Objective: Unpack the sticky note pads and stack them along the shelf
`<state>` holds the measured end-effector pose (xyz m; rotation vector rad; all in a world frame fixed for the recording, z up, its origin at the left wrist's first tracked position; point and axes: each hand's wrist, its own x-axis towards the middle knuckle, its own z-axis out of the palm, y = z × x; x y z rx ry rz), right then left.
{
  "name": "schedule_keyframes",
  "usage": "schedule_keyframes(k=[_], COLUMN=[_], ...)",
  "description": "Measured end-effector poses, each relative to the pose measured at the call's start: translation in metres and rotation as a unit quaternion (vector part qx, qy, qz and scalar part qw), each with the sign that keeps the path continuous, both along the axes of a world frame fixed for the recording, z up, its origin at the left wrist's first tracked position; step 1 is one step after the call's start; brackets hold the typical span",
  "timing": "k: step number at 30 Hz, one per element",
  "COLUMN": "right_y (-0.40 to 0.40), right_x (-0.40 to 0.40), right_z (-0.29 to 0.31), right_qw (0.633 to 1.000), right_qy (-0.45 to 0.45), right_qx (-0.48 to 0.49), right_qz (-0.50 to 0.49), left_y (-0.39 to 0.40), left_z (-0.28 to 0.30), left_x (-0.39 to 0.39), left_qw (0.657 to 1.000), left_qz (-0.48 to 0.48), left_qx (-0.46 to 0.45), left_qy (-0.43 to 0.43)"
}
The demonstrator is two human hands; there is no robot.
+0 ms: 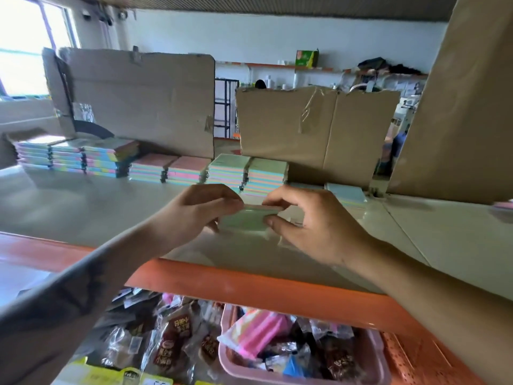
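Fingers of both hands pinch a flat, rectangular, pale-green sticky-note pad.

Your hands hold a pad over the shelf. Stacks of pads stand behind it. The basket lies below.

The sticky note pad is blurry, and the fingers of the left hand and right hand cover both its ends. Behind the right hand, a low pile of pads is partly hidden. Below the orange shelf edge, the pink basket is cut off at the bottom. The snack packets beside it have print too blurry to read.
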<state>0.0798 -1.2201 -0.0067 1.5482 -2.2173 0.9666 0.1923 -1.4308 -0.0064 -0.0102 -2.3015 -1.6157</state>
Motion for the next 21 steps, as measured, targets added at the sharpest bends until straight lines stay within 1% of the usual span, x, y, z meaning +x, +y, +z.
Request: schedule_keyframes(k=[2, 4, 8, 9, 10, 12, 13, 14, 15, 17, 18, 19, 21], right_y=[-0.004, -0.005, -0.003, -0.002, 0.001, 0.006, 0.007, 0.009, 0.009, 0.006, 0.005, 0.004, 0.003], right_x=[-0.003, -0.006, -0.010, -0.008, -0.006, -0.002, -0.001, 0.000, 0.000, 0.000, -0.001, -0.001, -0.007], right_z=[0.003, 0.008, 0.012, 0.011, 0.010, 0.009, 0.009, 0.010, 0.011, 0.013, 0.014, 0.015, 0.019], right_qw=[0.999, 0.995, 0.986, 0.987, 0.992, 0.999, 0.993, 0.985, 0.978, 0.976, 0.979, 0.983, 0.991], right_qy=[-0.038, -0.087, -0.156, -0.150, -0.114, 0.036, 0.114, 0.171, 0.201, 0.210, 0.194, 0.170, 0.114], right_qx=[-0.036, -0.054, -0.050, -0.047, -0.045, -0.030, -0.014, 0.004, 0.020, 0.035, 0.038, 0.042, 0.058], right_qz=[0.001, 0.002, 0.023, 0.026, 0.021, -0.007, -0.020, -0.032, -0.043, -0.055, -0.053, -0.047, -0.027], left_y=[-0.001, 0.001, 0.007, 0.008, 0.010, 0.013, 0.014, 0.016, 0.017, 0.019, 0.020, 0.019, 0.015], left_z=[0.001, 0.002, 0.006, 0.007, 0.008, 0.009, 0.008, 0.008, 0.007, 0.008, 0.009, 0.010, 0.011], left_x=[0.004, 0.007, 0.003, 0.002, 0.001, -0.003, -0.005, -0.007, -0.009, -0.012, -0.012, -0.013, -0.014], left_qw=[1.000, 1.000, 0.999, 0.998, 0.997, 0.994, 0.991, 0.989, 0.986, 0.983, 0.983, 0.986, 0.997], left_qz=[-0.008, -0.009, 0.020, 0.027, 0.032, 0.038, 0.040, 0.040, 0.040, 0.037, 0.035, 0.035, 0.033], left_qx=[0.030, 0.020, 0.023, 0.037, 0.057, 0.100, 0.122, 0.141, 0.159, 0.181, 0.178, 0.161, 0.067], left_qy=[-0.001, 0.004, 0.035, 0.033, 0.031, 0.027, 0.026, 0.025, 0.022, 0.009, 0.001, -0.003, -0.004])
